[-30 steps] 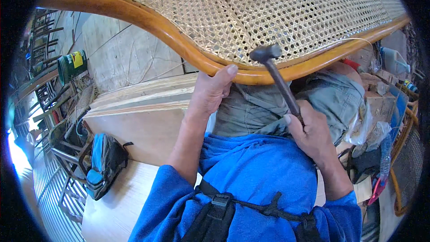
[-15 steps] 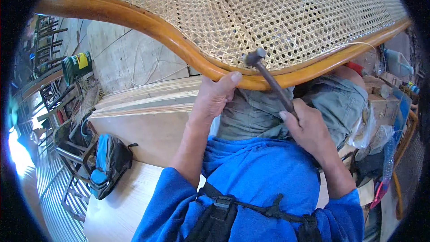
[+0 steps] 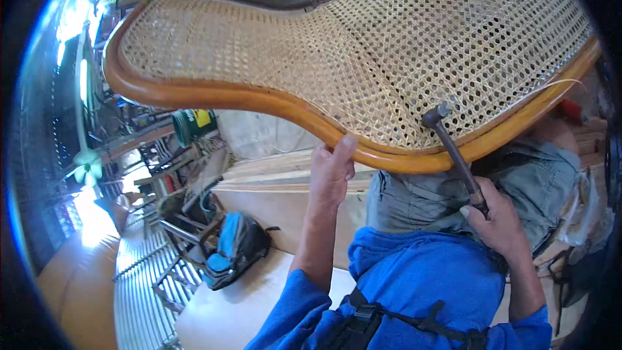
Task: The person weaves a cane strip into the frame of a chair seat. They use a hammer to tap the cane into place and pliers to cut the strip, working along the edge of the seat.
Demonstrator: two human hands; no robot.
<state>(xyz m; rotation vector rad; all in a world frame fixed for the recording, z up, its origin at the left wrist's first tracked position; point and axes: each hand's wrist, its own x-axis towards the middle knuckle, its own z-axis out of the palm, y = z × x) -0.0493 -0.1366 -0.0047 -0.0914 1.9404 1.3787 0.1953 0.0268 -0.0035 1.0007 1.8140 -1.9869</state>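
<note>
A curved piece of cane furniture lies across my lap, with woven cane webbing [image 3: 253, 45] inside a glossy orange-brown wooden frame [image 3: 265, 100]. My left hand [image 3: 332, 172] grips the near curve of this frame, thumb on top and the other fingers mostly hidden beneath. In my right hand [image 3: 495, 217] is a hammer [image 3: 459, 154], held by its dark handle. Its metal head is over the webbing, just inside the near rim; whether it touches the cane cannot be told. A loose pale cane strand [image 3: 560, 83] sticks out over the frame at the right.
Left of me, a black and blue backpack [image 3: 236, 249] rests on a pale board [image 3: 259, 285]. Stacked wooden sheets [image 3: 278, 172] lie beyond it. Farther left are a green can [image 3: 186, 128] and jumbled chair frames. Plastic bags [image 3: 580, 210] hang about at the right.
The view has swung left, so the frame's rounded left end now shows and everything sits farther right and lower. Both hands keep their holds, and the hammer head remains near the rim.
</note>
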